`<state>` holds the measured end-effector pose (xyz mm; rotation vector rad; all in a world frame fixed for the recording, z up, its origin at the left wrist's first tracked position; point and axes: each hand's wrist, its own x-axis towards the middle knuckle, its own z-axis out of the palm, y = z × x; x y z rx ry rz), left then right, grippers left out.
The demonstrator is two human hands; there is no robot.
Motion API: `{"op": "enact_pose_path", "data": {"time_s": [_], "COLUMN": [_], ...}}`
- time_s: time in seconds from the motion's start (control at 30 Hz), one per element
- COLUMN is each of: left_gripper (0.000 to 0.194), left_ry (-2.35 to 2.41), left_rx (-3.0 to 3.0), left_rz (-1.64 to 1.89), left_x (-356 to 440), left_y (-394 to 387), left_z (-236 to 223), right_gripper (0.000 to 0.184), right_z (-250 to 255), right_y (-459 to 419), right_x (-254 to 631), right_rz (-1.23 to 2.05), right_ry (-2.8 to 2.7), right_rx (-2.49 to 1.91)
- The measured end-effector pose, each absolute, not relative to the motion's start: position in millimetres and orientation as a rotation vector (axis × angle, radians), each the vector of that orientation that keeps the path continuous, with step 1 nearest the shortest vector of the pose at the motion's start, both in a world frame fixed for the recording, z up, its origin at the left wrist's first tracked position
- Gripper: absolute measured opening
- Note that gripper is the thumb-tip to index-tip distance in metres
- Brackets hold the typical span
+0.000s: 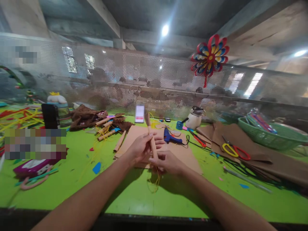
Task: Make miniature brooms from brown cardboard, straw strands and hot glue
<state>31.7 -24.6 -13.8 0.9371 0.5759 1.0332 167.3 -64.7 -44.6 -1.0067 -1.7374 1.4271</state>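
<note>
Both hands hold a thin rolled tube of brown paper upright above a brown paper sheet on the green table. My left hand pinches the tube's middle. My right hand is closed around its lower end, where thin yellow strands hang down. A blue glue gun lies just behind the hands.
More paper rolls lie at the back left near a phone. Yellow and red scissors rest on brown sheets at the right, beside a green basket. A perforated screen with a paper pinwheel backs the table.
</note>
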Motion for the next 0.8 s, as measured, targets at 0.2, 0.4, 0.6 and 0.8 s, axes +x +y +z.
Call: {"op": "enact_pose_path", "data": {"time_s": [0.2,0.4,0.6,0.8], "left_gripper": [0.019,0.021,0.016,0.013], "left_ry": [0.515,0.531,0.589,0.607], "left_rx": [0.962,0.97,0.913,0.887], "left_rz": [1.034,1.095,1.176,1.243], "left_x": [24,17,18,21], "left_y": [-21,-12,-7,-9], "left_z": [-14,-19,-23,-22], "right_gripper": [0.052,0.043,0.029,0.019], "right_z": [-39,-40,-38,-52], "right_y": [-73,-72,-70,-76], "right_x": [171,173,173,165], "right_rz": [1.374,1.208,0.962,0.465], "right_ry": [-1.863,-1.879,-1.862,-2.146], "right_rx": [-1.016,-0.982,-1.103,-0.943]}}
